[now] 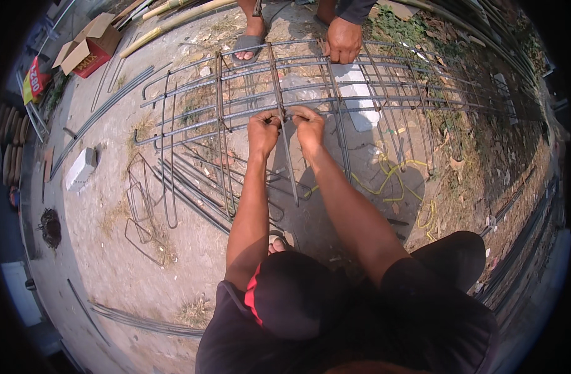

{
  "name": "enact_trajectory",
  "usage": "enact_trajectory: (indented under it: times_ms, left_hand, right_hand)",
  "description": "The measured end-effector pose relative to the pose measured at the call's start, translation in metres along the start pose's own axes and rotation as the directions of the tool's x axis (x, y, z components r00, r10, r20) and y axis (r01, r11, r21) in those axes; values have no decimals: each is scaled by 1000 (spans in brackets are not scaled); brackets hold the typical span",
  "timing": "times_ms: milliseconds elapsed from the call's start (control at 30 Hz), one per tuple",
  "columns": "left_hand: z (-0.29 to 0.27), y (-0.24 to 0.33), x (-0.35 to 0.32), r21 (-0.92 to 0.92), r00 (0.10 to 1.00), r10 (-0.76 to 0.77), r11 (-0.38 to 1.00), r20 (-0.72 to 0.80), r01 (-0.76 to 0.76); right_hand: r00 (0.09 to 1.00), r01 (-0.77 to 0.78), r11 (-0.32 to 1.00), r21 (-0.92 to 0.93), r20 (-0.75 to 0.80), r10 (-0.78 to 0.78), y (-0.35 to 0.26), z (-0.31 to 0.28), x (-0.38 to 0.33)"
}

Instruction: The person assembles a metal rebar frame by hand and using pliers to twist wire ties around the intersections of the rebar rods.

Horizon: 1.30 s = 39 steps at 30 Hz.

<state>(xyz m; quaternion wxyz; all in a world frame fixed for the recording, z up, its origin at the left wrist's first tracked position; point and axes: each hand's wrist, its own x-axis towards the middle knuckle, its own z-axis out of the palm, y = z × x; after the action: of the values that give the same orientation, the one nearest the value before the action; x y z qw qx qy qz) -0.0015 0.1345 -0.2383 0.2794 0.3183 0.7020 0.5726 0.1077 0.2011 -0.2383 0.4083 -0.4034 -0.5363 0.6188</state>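
A steel rebar cage [235,114] of long bars and bent stirrups stretches across in front of me. Both my hands meet at one stirrup [289,156] where it crosses the nearer long bars. My left hand [263,132] is closed on the left side of that crossing, fingertips pinched; what they hold is too small to make out. On the right side my right hand [309,131] bends its fingers in to the same crossing, thumb and forefinger together, their contents hidden. Across the cage, another person's hand [344,41] rests in a fist at the far bars.
Loose rods [188,193] and bent stirrups [142,215] lie under and left of the cage. Yellow cord [391,181] tangles at right. Farther left are a white block [81,169], a dark wire coil [50,227] and a red cardboard box [92,53]. A sandalled foot [248,47] stands beyond.
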Motion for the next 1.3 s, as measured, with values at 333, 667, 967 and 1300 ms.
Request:
enact_trajectory:
  times_ms: [333, 667, 967, 1300]
  left_hand:
    - [7, 22, -16, 174, 974, 78, 984, -214, -41]
    - [-1, -4, -14, -469, 992, -129, 877, -13, 108]
    - [4, 14, -18, -197, 984, -157, 970, -79, 139]
    - [10, 3, -47, -328, 985, -141, 939, -100, 101]
  right_hand:
    - [904, 349, 635, -689, 68, -423, -8, -10, -46]
    - [989, 120, 942, -315, -47, -142, 3, -7, -39]
    - [997, -37, 996, -75, -66, 32, 18, -8, -15]
    - [838, -246, 796, 553, -292, 461, -4, 12, -16]
